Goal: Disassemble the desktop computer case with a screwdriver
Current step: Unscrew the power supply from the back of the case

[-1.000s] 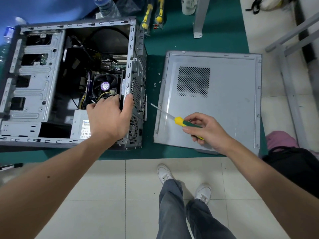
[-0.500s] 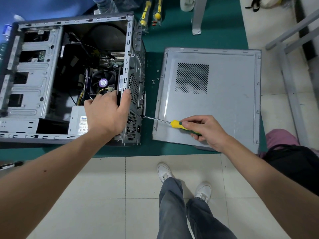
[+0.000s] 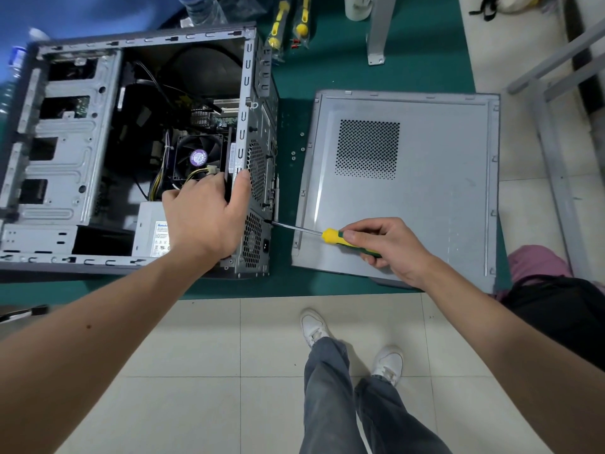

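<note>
Head view: desktop computer case point(image 3: 137, 152) lies open on the green tabletop point(image 3: 327, 77).
Done: side panel point(image 3: 425, 191) off, beside it; loose screws point(image 3: 296, 149) between.
Now: left hand point(image 3: 206, 217) grips the rear frame; right hand point(image 3: 389, 247) holds the screwdriver point(image 3: 330, 235), tip at a rear screw.
Left: likely power supply point(image 3: 150, 232), internals.

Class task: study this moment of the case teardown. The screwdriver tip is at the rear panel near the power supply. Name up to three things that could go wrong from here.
1. The screwdriver meets the rear panel at a slant, so the tip may slip and strip the screw.
2. The left hand grips the panel's thin metal edge; a slip could cut its fingers.
3. Loose screws lie on the green mat beside the side panel; they could scatter.
</note>
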Available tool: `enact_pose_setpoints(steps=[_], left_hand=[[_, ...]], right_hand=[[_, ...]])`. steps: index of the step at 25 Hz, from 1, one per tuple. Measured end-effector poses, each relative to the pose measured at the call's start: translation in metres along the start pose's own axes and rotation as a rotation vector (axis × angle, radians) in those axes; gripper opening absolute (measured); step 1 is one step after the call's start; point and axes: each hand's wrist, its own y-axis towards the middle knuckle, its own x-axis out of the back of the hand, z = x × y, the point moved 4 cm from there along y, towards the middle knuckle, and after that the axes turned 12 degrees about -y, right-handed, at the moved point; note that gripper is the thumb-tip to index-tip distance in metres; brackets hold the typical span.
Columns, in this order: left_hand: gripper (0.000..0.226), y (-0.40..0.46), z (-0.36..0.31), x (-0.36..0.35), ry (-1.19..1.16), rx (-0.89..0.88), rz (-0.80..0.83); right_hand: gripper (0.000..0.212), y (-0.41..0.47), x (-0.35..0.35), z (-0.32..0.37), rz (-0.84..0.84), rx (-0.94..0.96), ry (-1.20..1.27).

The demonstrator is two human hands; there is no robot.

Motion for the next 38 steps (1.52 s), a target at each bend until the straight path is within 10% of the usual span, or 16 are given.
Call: enact_pose_setpoints(steps=[38], left_hand=[[0.063,0.000,-0.001,0.000,-0.008,0.016,-0.001]], right_hand=[[0.025,0.015,0.018,0.015,0.040,0.031,0.113]])
